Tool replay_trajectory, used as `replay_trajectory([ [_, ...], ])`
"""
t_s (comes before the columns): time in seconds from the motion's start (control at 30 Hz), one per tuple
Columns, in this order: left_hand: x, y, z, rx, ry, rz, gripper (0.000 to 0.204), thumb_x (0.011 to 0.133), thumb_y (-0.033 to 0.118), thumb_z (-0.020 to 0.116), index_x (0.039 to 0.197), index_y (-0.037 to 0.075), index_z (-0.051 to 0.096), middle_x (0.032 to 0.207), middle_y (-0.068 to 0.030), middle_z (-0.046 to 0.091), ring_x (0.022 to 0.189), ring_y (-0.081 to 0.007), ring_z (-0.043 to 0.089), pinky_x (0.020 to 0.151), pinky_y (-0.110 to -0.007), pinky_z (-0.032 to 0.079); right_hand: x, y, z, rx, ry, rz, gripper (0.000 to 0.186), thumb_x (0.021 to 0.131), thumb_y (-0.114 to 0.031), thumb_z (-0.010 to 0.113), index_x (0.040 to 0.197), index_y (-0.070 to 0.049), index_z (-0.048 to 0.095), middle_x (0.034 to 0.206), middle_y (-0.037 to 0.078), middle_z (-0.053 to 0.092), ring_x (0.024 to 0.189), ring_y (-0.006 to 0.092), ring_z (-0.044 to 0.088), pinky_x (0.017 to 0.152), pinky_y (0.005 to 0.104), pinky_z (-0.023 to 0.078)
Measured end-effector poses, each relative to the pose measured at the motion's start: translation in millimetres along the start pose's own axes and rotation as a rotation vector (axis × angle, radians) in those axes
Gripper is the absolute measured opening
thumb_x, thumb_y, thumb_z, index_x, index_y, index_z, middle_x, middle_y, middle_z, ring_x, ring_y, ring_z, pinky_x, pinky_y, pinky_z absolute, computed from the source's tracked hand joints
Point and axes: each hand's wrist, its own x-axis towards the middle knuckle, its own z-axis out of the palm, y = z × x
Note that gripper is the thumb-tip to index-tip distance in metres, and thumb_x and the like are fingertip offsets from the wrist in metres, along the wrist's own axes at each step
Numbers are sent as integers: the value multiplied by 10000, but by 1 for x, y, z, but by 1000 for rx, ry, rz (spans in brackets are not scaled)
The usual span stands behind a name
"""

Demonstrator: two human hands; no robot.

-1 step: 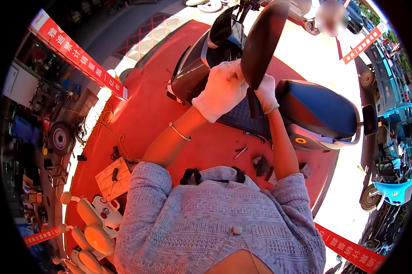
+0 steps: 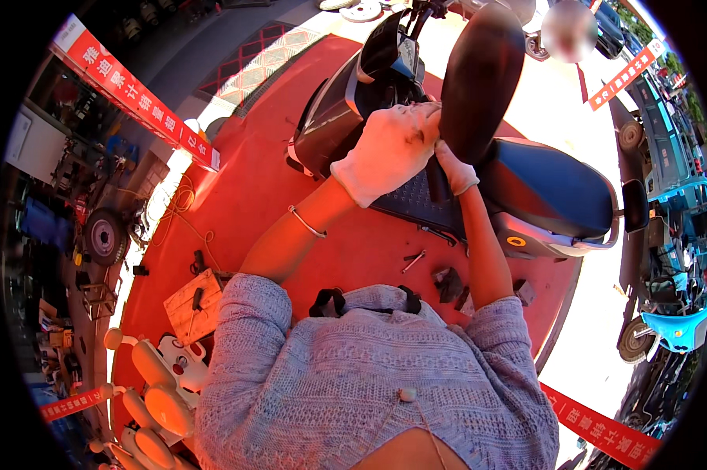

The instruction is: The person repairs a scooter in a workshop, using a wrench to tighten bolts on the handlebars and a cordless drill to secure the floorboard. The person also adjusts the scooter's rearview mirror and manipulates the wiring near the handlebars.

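A dark oval rear-view mirror (image 2: 482,82) looms close above the scooter (image 2: 334,129), which stands sideways in front of me. My left hand (image 2: 388,153), in a white glove with dark smudges, is closed at the mirror's lower left edge; its fingertips are partly covered there. Just under the mirror, my gloved right hand (image 2: 455,167) is closed at its lower end, most of the fingers hidden. A black handlebar grip (image 2: 438,178) points down between the two hands. The mirror's stem does not show.
The scooter's dark blue seat (image 2: 549,188) is to the right. On the red mat (image 2: 251,204) lie a small metal tool (image 2: 413,261), dark packets (image 2: 447,284) and a wooden board (image 2: 193,308) with a black-handled tool. An orange-and-cream ride (image 2: 161,392) stands lower left; red barrier strips (image 2: 134,98) surround the spot.
The mirror has swung to the right and turned, showing a broader face. My left hand has shifted slightly right with it, and the right hand's fingers are now more hidden.
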Motion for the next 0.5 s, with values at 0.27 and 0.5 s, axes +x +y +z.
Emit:
replay_trajectory([
  [0.27, 48, -5, 22, 381, -57, 172, 155, 814, 258, 608, 871, 114, 628, 670, -39, 576, 611, -231, 610, 525, -331, 468, 12, 18, 4, -270, 74, -82, 415, 695, -373, 726, 780, 27, 655, 688, 128, 661, 677, 218, 656, 625, 338, 484],
  [0.5, 106, -70, 38, -478, -133, -611, 290, 940, 299, 517, 885, 53, 661, 613, -16, 547, 557, -132, 529, 522, -275, 425, -3, -35, 1, -70, -36, 237, 310, 751, -270, 752, 873, 10, 700, 725, -8, 644, 661, 53, 557, 622, 228, 455],
])
